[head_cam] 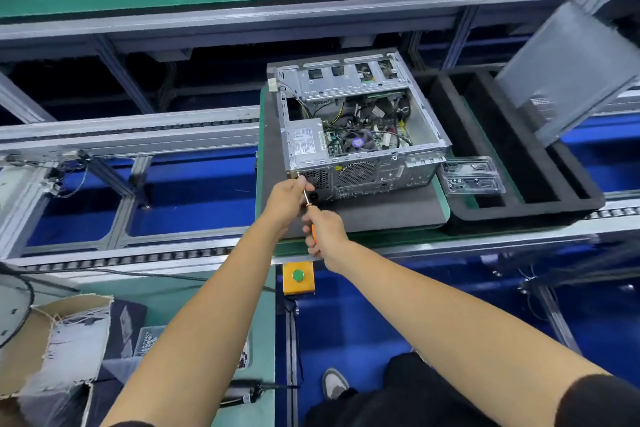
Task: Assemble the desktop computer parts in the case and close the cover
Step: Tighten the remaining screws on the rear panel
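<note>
An open silver computer case (360, 121) lies on a grey mat (381, 211), its motherboard, fan and power supply (304, 144) showing from above. My right hand (325, 232) grips the orange handle of a screwdriver (308, 199). The tool's tip meets the case's rear panel at its upper left corner. My left hand (287, 199) pinches the metal shaft just behind the tip. The grey side cover (568, 69) leans at the right, off the case.
A clear plastic tray of screws (472, 175) sits right of the case on a black foam tray (519, 163). A yellow box with a green button (298, 277) hangs under the conveyor edge. A torn cardboard box (52, 347) stands lower left.
</note>
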Motion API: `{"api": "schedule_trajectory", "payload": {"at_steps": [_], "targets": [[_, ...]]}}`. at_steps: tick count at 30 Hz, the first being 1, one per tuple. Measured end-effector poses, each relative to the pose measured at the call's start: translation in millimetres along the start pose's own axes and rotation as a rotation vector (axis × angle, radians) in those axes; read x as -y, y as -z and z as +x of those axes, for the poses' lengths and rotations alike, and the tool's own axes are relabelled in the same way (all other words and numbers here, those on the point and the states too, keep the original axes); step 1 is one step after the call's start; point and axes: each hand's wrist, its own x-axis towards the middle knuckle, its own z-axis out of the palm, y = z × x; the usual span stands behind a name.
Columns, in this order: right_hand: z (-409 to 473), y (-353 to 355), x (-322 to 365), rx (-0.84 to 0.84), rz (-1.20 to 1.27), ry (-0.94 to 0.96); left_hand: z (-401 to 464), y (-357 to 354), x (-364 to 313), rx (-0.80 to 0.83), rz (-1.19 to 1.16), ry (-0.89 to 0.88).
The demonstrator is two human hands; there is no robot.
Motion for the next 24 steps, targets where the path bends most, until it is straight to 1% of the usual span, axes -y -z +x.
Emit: {"api": "schedule_trajectory", "payload": {"at_steps": [3,5,7,10,13,16,18,22,24], "targets": [[-0.5,0.6,-2.9,-0.061,-0.079,0.079,2.7,-3.3,-3.3,-0.033,0.056,-0.001],[-0.8,-1.1,-4.4,-0.062,-0.028,0.047,2.4,-4.4,-4.7,-0.065,0.112,-0.02],[-0.1,-3.1,-4.1,-0.045,0.034,-0.03,1.6,-2.9,-3.1,-0.079,0.131,-0.05],[0.8,-6.9,-6.2,-0.014,0.082,-0.063,-1.4,0.3,-2.3,-0.031,0.087,-0.039],[-0.2,-9.6,-12.3,-0.019,0.045,0.021,-1.6,2.0,-4.7,-0.032,0.071,-0.034],[1.2,-9.3,-16.5,-0.117,0.024,0.104,-3.7,-0.9,-9.7,-0.06,0.092,-0.022],[1.8,-9.3,-14.8,-0.108,0.045,0.07,-6.7,-1.2,-10.7,-0.053,0.115,-0.009],[-0.9,-14.6,-8.2,-0.047,0.077,-0.071,-11.9,5.9,-10.7,0.024,0.029,0.053],[-1.3,-16.2,-8.1,-0.027,0.07,-0.064,-12.0,6.3,-13.7,0.022,0.041,0.04]]}}
